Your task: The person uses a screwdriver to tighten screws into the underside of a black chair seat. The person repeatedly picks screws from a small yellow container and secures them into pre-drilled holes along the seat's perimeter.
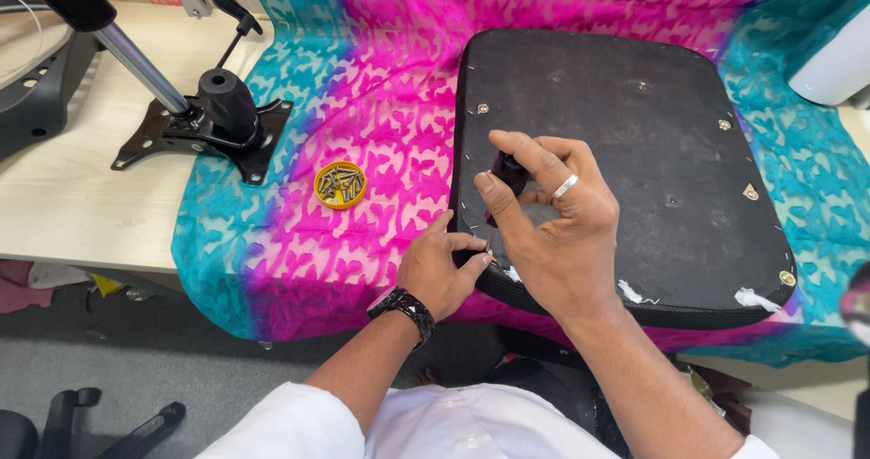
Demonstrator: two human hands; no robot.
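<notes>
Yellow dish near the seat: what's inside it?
The yellow dish holds a loose pile of small metal screws. Its bottom is mostly covered by them, so anything beneath cannot be seen.

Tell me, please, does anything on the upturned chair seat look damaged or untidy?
Yes. Along the near edge of the black seat base, white frayed scraps stick out from the stapled seam, looking torn. The right hand holds a dark tool; the left hand grips the edge.

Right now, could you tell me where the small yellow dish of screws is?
In the head view, the yellow dish of screws sits on the pink and teal cloth, between the black chair mechanism on its left and the upturned seat.
</notes>
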